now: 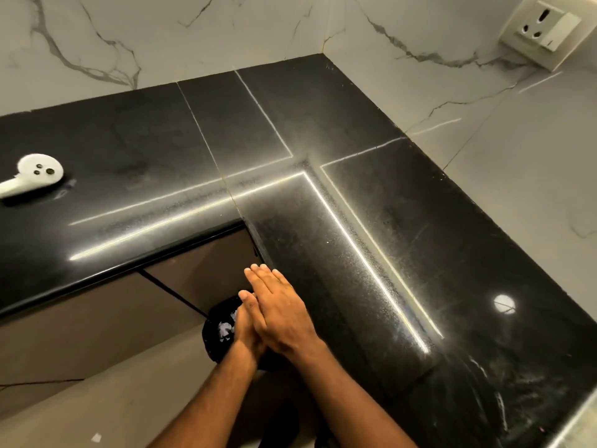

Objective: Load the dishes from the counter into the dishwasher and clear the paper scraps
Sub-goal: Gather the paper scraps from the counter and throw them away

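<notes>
Down on the floor [106, 412], near the bottom left corner of the view, lies one small pale paper scrap [96, 437], well apart from everything else. Just beside the inner corner of the black L-shaped table [323, 124], the two hands meet palm to palm. The right hand [281, 313] lies on top with its fingers straight and together. The left hand [247, 328] is under it and mostly covered, with its fingertips showing flat at the edge. The grip of each hand is slack and flat, and nothing shows between the palms. Directly below the hands stands a black container [219, 331] with a glossy inside, in front of the brown cabinet fronts [97, 321]. On the table's far left rests a white plastic tool [38, 171] with a round head and three dark spots. A wall socket [542, 33] sits on the marble-veined wall [161, 33] at top right.
</notes>
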### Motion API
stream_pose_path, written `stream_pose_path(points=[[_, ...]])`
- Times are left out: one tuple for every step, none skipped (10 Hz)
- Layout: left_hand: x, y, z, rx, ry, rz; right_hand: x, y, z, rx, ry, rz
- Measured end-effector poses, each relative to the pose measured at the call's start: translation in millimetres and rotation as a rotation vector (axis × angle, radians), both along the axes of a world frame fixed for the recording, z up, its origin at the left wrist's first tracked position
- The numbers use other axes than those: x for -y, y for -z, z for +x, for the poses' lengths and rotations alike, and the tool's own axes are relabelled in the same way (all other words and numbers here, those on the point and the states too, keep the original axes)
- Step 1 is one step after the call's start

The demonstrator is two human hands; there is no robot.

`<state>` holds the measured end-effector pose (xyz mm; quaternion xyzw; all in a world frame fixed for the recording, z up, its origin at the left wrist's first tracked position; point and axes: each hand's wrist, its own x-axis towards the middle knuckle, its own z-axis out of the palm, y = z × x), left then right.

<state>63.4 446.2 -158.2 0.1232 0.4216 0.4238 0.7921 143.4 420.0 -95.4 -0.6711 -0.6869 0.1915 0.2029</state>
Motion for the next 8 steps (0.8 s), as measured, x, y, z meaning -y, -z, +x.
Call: stream_pose_path(points=[[-13,13,-8,-0.165,0.0,0.066,-24,4,-1,0.079,-0.072,0.035],[-27,33,-26,-0.009,0.016,-0.156,-40,11,-1,0.187,-0.157,0.072],[-41,57,-43,-0.168,0.031,-0.22,-40,13,-1,0.286,-0.2,0.143],[-50,63,-51,-0.291,0.018,-0.269,-37,16,-2,0.351,-0.205,0.212],[-55,77,-58,-0.432,0.03,-0.272,-39,20,-2,0.325,-0.166,0.167],[-55,114,-69,-0.497,0.023,-0.25,-39,25,-3,0.293,-0.158,0.166],[-60,151,-74,-0.388,0.001,-0.24,-41,28,-3,0.266,-0.138,0.194],[-62,161,-77,-0.305,0.081,-0.201,-42,18,0,0.261,-0.143,0.22]])
